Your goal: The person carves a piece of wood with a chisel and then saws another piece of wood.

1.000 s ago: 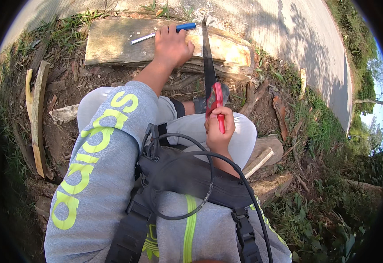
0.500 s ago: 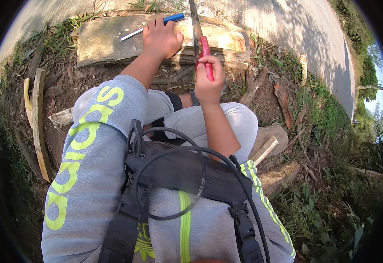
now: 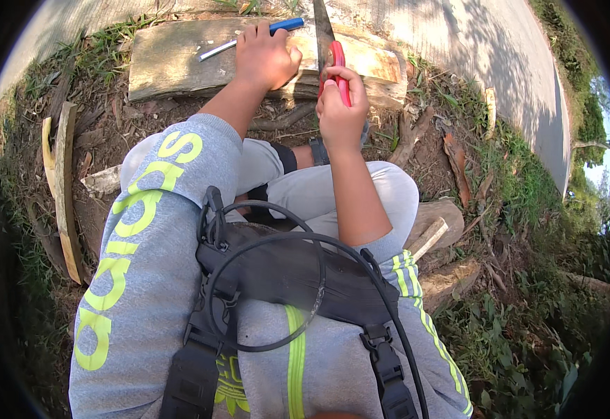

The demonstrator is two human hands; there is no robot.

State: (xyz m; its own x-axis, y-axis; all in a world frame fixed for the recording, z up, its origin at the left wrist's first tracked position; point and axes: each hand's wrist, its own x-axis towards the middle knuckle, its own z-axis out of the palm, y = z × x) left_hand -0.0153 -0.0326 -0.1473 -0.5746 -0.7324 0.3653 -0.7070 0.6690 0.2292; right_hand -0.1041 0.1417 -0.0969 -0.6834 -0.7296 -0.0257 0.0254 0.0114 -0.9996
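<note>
My right hand (image 3: 342,112) is closed round the red handle of a handsaw (image 3: 324,31). The saw's dark blade points away from me, lying across a thick, split wood slab (image 3: 172,73), and its far end runs out of view. Just left of the blade, my left hand (image 3: 266,59) presses down on the slab, fingers laid over its top and thumb out to the right. Beneath those fingers lies what looks like one tool with a blue handle (image 3: 287,26) and a thin silver shaft (image 3: 216,52). Its middle is hidden by the hand.
Several long split wood pieces (image 3: 65,188) lie at the left. Cut logs (image 3: 439,220) and a pale stick (image 3: 430,237) rest beside my right knee. Dirt with bark surrounds my crossed legs, and a paved road (image 3: 472,49) runs beyond the slab.
The saw and my right hand have moved forward along the cut, away from me. My left hand stays in place on the slab. The whole view has shifted slightly.
</note>
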